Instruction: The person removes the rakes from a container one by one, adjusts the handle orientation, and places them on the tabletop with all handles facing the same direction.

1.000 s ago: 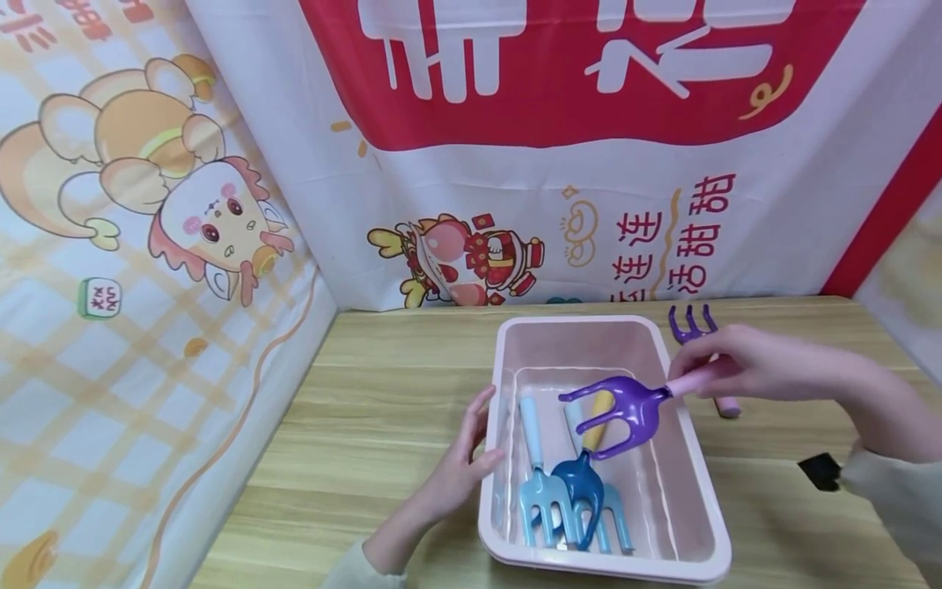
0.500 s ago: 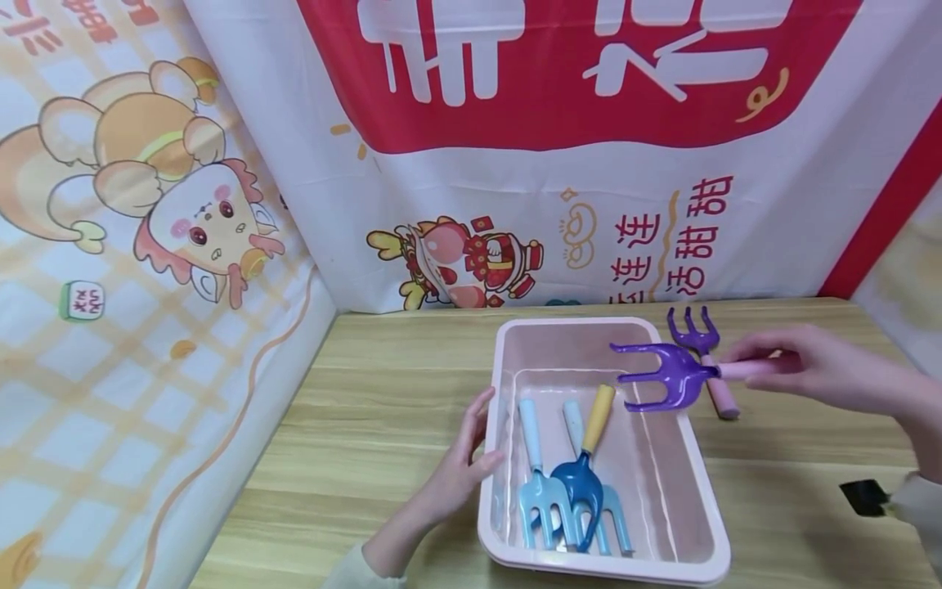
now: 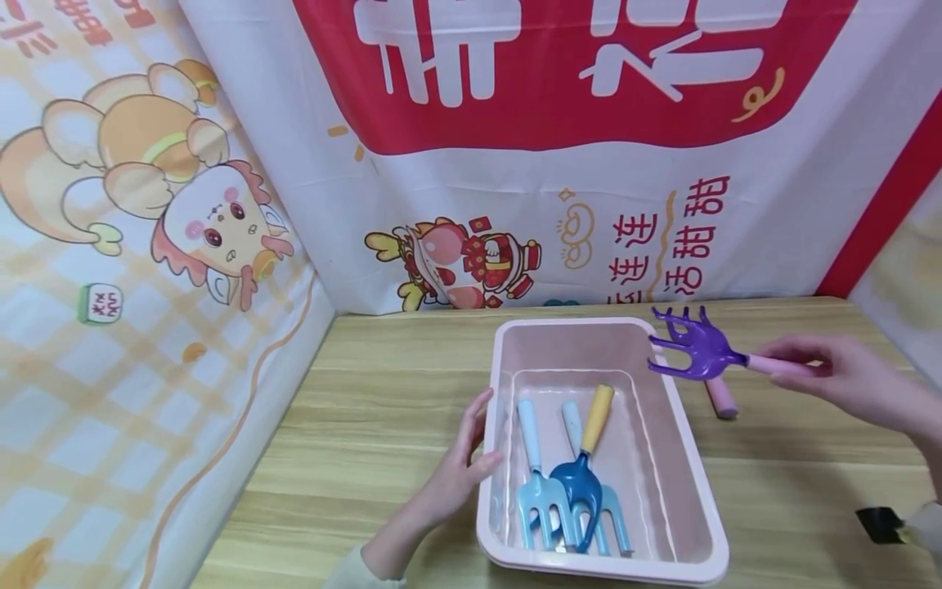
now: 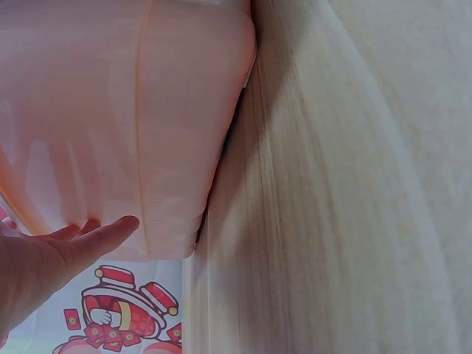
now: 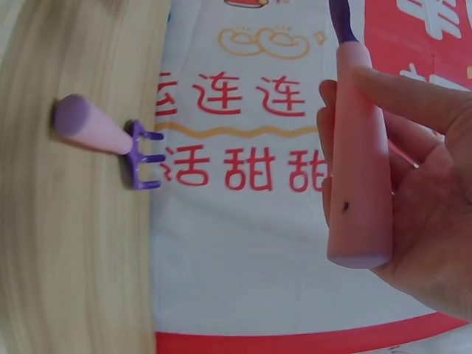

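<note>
Left hand [image 3: 459, 462]: grip apart, fingers resting on the side of the pink tub [image 3: 581, 348]. The purple fork [image 3: 708, 350] is up in the air by the tub's right edge, right hand [image 3: 857, 376] clamped round its handle [image 5: 361, 155]. Looks light and stiff, maybe slippery, hardly fragile; I'd grab that chunky handle mid-length.
</note>
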The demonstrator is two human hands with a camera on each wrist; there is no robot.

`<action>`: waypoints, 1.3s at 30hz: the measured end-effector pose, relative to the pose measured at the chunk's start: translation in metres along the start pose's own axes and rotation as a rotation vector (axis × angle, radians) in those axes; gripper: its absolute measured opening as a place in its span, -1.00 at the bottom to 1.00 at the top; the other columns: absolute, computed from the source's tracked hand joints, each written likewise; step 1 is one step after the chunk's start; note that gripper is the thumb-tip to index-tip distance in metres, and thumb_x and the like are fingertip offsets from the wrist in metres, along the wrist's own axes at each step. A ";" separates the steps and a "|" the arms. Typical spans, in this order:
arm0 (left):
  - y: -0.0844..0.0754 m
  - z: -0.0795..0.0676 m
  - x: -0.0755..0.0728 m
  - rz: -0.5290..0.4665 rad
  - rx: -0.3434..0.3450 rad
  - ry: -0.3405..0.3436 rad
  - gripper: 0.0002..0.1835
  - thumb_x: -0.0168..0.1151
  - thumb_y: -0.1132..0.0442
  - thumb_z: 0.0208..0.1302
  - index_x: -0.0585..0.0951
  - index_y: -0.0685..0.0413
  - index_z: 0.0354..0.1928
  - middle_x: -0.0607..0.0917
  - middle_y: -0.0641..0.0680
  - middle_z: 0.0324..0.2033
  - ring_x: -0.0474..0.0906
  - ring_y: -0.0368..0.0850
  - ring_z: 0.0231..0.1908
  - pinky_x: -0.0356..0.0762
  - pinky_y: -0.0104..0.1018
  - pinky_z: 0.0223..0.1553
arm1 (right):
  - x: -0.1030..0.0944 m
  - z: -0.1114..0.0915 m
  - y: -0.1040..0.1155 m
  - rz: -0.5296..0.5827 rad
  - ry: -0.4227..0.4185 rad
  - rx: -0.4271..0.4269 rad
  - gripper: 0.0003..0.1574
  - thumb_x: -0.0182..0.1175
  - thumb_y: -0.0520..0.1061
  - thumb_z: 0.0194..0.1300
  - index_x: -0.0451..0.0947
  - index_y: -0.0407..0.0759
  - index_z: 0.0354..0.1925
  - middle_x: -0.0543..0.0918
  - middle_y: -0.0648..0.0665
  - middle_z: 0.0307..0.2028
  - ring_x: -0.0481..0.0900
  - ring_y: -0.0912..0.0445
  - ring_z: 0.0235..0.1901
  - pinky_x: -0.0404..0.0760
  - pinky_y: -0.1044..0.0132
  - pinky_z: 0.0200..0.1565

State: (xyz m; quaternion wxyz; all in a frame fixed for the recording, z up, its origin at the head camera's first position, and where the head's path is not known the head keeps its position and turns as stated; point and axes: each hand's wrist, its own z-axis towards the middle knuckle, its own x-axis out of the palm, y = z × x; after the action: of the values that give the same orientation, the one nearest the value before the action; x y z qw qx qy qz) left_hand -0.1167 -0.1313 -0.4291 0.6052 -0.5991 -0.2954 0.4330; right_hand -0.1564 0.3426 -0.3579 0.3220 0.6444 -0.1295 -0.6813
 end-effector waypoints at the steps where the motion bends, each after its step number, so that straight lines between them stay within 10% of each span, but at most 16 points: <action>1: 0.000 0.000 0.000 0.000 -0.001 -0.001 -0.20 0.12 0.01 0.33 -0.06 -0.37 0.49 0.12 0.30 0.41 0.14 0.26 0.33 0.43 0.03 0.13 | 0.000 0.000 -0.002 0.000 -0.006 0.016 -0.66 0.29 -0.16 0.28 0.61 -0.33 -0.03 0.69 -0.18 -0.23 0.53 0.30 -0.41 0.61 0.39 -0.43; 29: 0.001 -0.001 0.001 -0.031 -0.009 -0.002 -0.18 0.14 0.06 0.31 -0.06 -0.39 0.49 0.09 0.32 0.41 0.13 0.32 0.33 0.48 0.05 0.09 | 0.025 0.005 -0.048 0.092 -0.323 0.248 -0.43 0.18 -0.01 0.37 0.45 -0.49 0.09 0.65 -0.35 -0.28 0.42 0.47 -0.51 0.55 0.40 -0.59; 35: 0.000 0.000 0.000 -0.025 -0.006 -0.002 -0.19 0.13 0.07 0.32 -0.06 -0.37 0.50 0.11 0.33 0.41 0.13 0.32 0.32 0.47 0.02 0.10 | 0.030 0.008 -0.057 0.113 -0.337 0.271 -0.44 0.15 -0.05 0.39 0.42 -0.51 0.11 0.62 0.03 -0.39 0.45 0.42 -0.55 0.55 0.38 -0.60; 39: 0.001 0.001 0.000 -0.020 0.003 0.003 -0.18 0.13 0.06 0.32 -0.07 -0.36 0.50 0.12 0.34 0.40 0.14 0.33 0.32 0.47 0.01 0.10 | 0.035 0.010 -0.066 0.113 -0.344 0.263 -0.45 0.14 -0.09 0.38 0.39 -0.55 0.11 0.65 -0.29 -0.32 0.42 0.48 -0.54 0.53 0.42 -0.60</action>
State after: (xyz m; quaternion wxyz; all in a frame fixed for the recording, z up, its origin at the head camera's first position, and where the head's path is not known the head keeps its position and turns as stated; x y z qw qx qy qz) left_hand -0.1177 -0.1312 -0.4299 0.6110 -0.5959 -0.2998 0.4263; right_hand -0.1823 0.3694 -0.4235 0.2460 0.5468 -0.3061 -0.7395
